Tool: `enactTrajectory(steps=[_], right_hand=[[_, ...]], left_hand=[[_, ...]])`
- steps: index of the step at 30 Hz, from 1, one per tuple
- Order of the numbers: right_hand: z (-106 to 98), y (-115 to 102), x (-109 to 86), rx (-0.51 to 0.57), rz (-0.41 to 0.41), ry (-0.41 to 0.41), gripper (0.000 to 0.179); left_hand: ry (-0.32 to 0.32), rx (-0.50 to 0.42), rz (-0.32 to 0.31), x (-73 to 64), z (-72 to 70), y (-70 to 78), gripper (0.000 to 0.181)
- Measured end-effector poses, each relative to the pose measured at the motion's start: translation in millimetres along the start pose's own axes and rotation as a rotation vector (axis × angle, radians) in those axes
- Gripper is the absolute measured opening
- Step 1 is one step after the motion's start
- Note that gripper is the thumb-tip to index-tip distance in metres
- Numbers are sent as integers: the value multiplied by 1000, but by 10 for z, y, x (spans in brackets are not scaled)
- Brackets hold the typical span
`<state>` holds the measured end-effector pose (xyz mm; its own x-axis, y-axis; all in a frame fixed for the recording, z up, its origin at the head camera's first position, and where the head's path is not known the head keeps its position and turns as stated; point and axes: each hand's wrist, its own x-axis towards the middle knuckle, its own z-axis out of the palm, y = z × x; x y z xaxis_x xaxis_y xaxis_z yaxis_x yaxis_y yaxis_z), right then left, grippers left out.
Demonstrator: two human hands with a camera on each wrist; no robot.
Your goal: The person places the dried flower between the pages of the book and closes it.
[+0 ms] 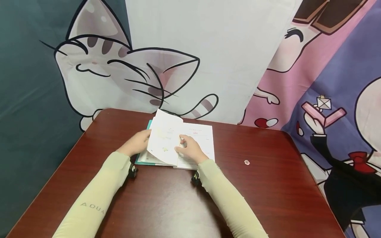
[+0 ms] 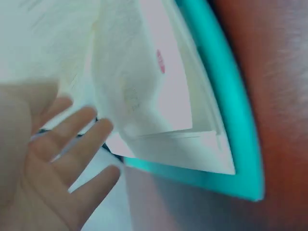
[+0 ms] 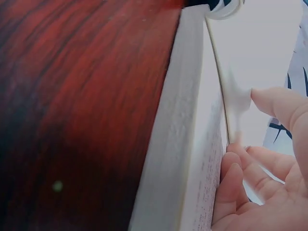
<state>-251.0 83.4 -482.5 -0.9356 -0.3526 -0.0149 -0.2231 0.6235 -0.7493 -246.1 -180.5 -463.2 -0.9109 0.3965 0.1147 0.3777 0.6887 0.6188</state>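
Observation:
An open book point(image 1: 196, 132) with a teal cover point(image 2: 248, 159) lies toward the back of the table, and one white page point(image 1: 163, 135) stands lifted from it. My right hand point(image 1: 190, 149) is at that page's right edge, thumb point(image 3: 272, 103) on the page face and the other fingers curled at its edge. On the other side, my left hand point(image 1: 140, 142) is beside the page's left edge. Its fingers point(image 2: 79, 144) are spread and fairly straight in the left wrist view, next to the loose page corners.
A small round flower-like piece point(image 1: 247, 162) lies on the reddish-brown table point(image 1: 268, 191), right of the book. Behind the table hangs a cartoon-printed cloth point(image 1: 232, 59). A dark band-mounted device point(image 1: 133, 170) is on the left wrist.

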Motion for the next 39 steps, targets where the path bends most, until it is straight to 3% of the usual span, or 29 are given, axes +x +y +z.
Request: enactTrajectory(steps=[2, 4, 7, 9, 12, 17, 25, 33, 39], right_hand=[[7, 0, 3, -13, -3, 1, 66], [19, 3, 15, -35, -7, -7, 66], [32, 0, 24, -58, 0, -13, 66], [32, -13, 26, -62, 3, -10, 67], [24, -38, 24, -64, 2, -3, 66], [20, -50, 30, -86, -8, 2, 66], [21, -19, 37, -69, 10, 2, 67], [-48, 51, 26, 9, 1, 12, 58], [-62, 109, -48, 83, 23, 6, 40]], left_hand=[[76, 20, -59, 21, -75, 40, 43], [140, 39, -77, 35, -127, 107, 47], [184, 62, -27, 75, -142, 240, 51], [151, 94, 23, 106, -112, 320, 59], [44, 153, 88, 138, -26, 403, 76], [-109, 205, 130, 134, 161, 431, 93], [-286, 220, 18, 142, 379, 371, 106], [-345, 252, -24, 159, 415, 403, 109], [-386, 281, -47, 140, 425, 416, 110]])
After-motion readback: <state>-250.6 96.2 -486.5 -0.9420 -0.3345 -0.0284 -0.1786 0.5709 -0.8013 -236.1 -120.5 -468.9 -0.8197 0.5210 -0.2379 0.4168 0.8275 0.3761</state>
